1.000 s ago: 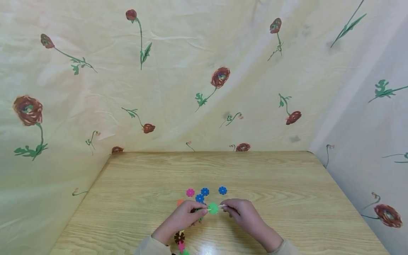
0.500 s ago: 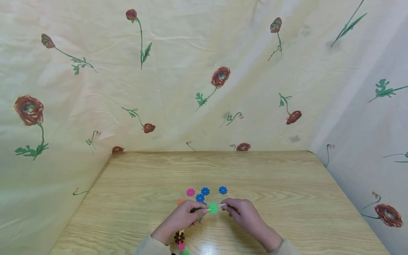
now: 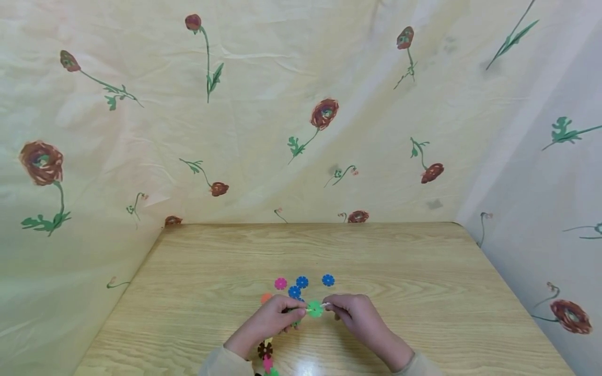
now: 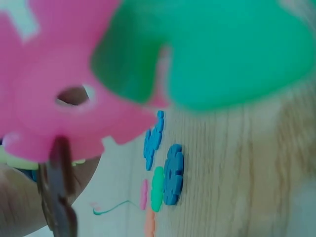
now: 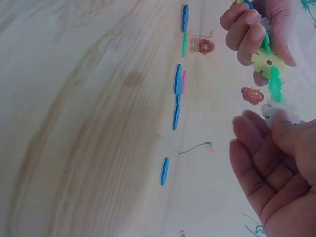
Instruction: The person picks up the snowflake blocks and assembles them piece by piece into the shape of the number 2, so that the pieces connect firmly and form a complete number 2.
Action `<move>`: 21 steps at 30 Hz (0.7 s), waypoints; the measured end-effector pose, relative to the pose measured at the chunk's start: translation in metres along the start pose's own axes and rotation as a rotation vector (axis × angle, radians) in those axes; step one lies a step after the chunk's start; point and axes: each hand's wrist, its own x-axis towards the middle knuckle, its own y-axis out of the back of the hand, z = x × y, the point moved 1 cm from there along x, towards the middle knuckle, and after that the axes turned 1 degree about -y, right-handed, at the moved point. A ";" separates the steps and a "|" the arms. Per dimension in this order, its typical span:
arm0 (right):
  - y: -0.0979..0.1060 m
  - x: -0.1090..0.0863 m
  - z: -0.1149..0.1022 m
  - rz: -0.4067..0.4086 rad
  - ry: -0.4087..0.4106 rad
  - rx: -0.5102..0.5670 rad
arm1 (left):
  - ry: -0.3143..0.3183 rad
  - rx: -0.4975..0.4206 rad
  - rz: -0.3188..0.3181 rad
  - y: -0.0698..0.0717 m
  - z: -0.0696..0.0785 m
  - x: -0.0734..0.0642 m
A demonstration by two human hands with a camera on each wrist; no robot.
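My left hand (image 3: 277, 313) pinches a yellow snowflake disc (image 5: 261, 61), which is joined to an upright green snowflake disc (image 3: 314, 308). From the right, my right hand (image 3: 359, 313) pinches a white snowflake disc (image 5: 269, 111) between thumb and forefinger, its edge at the green disc's rim. Whether the white one sits in a slot I cannot tell. A chain of linked discs trails from the left hand, with a brown disc (image 3: 265, 350) and a pink disc (image 3: 267, 363) below the wrist. Close to the left wrist camera, a pink disc (image 4: 39, 98) and a green disc (image 4: 237, 54) loom large.
Loose discs lie on the wooden table (image 3: 400, 261) beyond the hands: a pink disc (image 3: 280, 283), several blue ones including a blue disc (image 3: 328, 280), and an orange disc (image 3: 266, 298) partly behind the left hand. Flowered cloth (image 3: 263, 130) hangs around the table's back and sides.
The right hand has shifted very slightly left, bringing the white disc closer to the green one. The green disc has turned a little. The left hand stays in place.
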 end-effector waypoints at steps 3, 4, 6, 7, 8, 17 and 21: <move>-0.002 0.000 0.000 -0.002 0.006 0.015 | 0.005 -0.008 0.003 0.000 -0.001 0.001; -0.002 0.000 0.000 -0.006 0.006 0.015 | 0.006 -0.008 0.002 -0.001 -0.002 0.001; -0.003 -0.001 0.000 -0.019 -0.003 0.020 | 0.006 -0.009 -0.003 0.000 -0.003 0.002; -0.003 -0.001 -0.001 -0.027 -0.009 0.023 | 0.005 -0.011 -0.007 0.000 -0.004 0.002; -0.004 -0.001 -0.001 -0.032 -0.017 0.018 | 0.001 -0.008 -0.012 0.001 -0.005 0.001; -0.011 0.005 -0.005 -0.105 -0.170 -0.061 | -0.016 0.043 0.023 0.018 -0.008 -0.003; -0.022 0.002 -0.004 -0.173 -0.108 -0.158 | -0.023 -0.005 0.042 0.025 -0.008 -0.004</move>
